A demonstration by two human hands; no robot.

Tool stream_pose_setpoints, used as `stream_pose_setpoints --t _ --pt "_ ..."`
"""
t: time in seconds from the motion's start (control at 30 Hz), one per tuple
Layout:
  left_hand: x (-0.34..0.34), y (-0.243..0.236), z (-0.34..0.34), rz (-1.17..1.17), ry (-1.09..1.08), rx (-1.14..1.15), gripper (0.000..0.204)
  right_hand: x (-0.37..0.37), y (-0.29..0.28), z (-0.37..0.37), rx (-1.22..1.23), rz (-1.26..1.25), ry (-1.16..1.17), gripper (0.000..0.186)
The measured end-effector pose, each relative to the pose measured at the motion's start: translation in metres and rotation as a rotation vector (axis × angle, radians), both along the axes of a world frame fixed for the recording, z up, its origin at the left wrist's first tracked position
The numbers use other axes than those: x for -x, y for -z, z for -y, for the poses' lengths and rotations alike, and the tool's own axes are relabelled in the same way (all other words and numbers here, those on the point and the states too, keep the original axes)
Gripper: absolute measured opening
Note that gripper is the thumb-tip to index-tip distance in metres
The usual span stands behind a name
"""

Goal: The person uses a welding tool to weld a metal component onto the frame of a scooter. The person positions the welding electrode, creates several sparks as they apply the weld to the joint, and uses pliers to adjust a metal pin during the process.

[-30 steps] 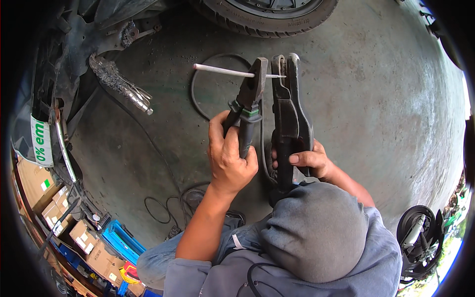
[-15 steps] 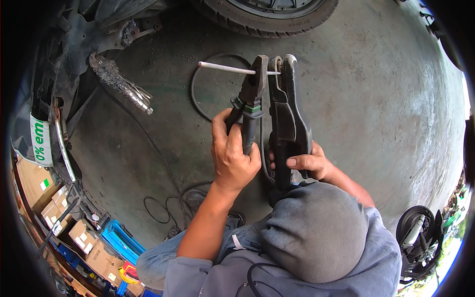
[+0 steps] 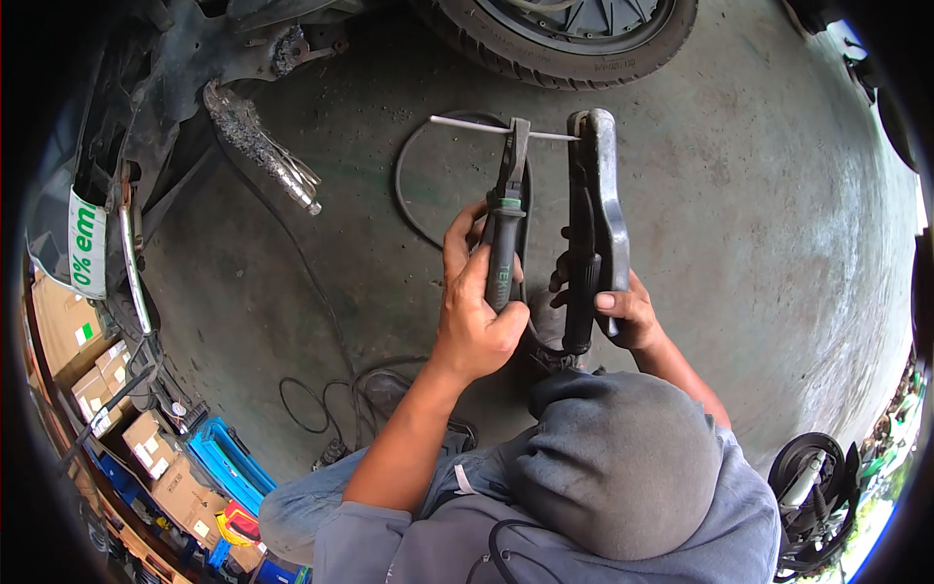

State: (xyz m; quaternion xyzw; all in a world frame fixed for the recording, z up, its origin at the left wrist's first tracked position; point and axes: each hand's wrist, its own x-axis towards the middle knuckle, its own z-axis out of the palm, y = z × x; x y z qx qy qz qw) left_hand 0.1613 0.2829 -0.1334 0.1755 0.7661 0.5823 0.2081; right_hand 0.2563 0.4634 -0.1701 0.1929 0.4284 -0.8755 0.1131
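Observation:
My left hand [image 3: 479,326] is closed round the dark handles of pliers [image 3: 516,161], which have green trim and stand nearly upright with their jaws across a thin white rod [image 3: 457,124]. The rod's right end reaches into the jaws of a black welding electrode holder [image 3: 603,175]. My right hand [image 3: 628,311] is wrapped round the holder's grip, thumb on its right side. The two tools are side by side, a short gap apart.
A wheel [image 3: 574,68] lies at the top; dark vehicle frame parts [image 3: 165,58] and a crusted metal piece [image 3: 248,136] are at left. Cables [image 3: 326,311] loop on the concrete floor [image 3: 759,243]. Cardboard boxes [image 3: 185,492] and a blue plastic item [image 3: 229,457] sit lower left, motorcycle parts [image 3: 812,496] lower right.
Both tools have shifted to the right and turned more edge-on, the pliers now more upright. The white rod shifted right with them. The surrounding view has shifted slightly.

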Motion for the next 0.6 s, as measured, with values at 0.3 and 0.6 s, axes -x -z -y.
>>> stream_pose_setpoints --t 0.3,0.6 --pt "-0.019 0.053 0.06 0.304 -0.169 0.183 0.021 0.023 0.007 -0.005 0.058 -0.005 0.085 0.079" --pt "-0.042 0.102 0.162 0.108 -0.579 0.838 0.029 0.055 0.023 0.017 -0.291 -0.056 -0.076 0.08"
